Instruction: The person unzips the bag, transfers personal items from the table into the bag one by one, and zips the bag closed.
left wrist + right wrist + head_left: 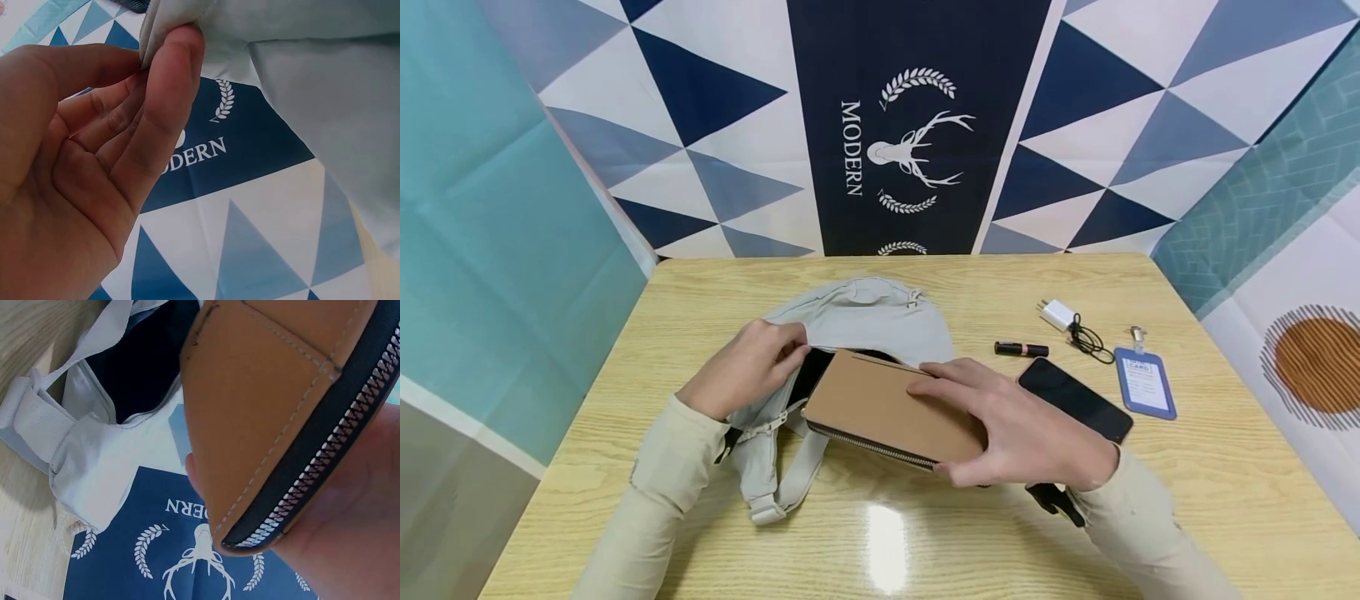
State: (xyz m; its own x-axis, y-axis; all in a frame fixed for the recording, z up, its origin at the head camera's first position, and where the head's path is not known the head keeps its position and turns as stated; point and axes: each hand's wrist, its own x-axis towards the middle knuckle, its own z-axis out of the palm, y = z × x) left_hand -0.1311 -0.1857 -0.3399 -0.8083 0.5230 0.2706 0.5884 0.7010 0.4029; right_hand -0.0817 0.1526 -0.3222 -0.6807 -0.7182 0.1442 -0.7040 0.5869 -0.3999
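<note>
1. Where the table [1000, 550] runs nearest the person, a strap [805, 473] of the grey bag [880, 317] lies looped below the left end of a tan wallet [887, 408]. Should that end dip, I'd expect it to snag the loop and drag the bag.

2. Right hand [992, 412]: spread wide across the wallet and gripping it, thumb at the near edge, fingers over the top face. Cover looks smooth; if the thumb slid off, the wallet could drop.

3. Wallet: left end at the bag's mouth, overlapping the dark opening. Whether any of it is inside, I cannot tell. Looks long for that gap; pushed crosswise, a corner could jam. Its metal zip [319, 462] might also scrape or catch the fabric.

4. Left hand [760, 367]: thumb and forefinger nearly closed, pinching the bag's edge. Small hold; were it to give, the mouth would probably sag across the wallet's path.

5. Beyond the right wrist: phone [1075, 400], partly hidden by the forearm. A low elbow swing could shove it into the badge holder [1145, 383].

6. Farther back: lipstick tube [1021, 349], liable to roll if bumped; charger [1057, 314] with loose cable [1088, 340], which a sleeve might hook.
</note>
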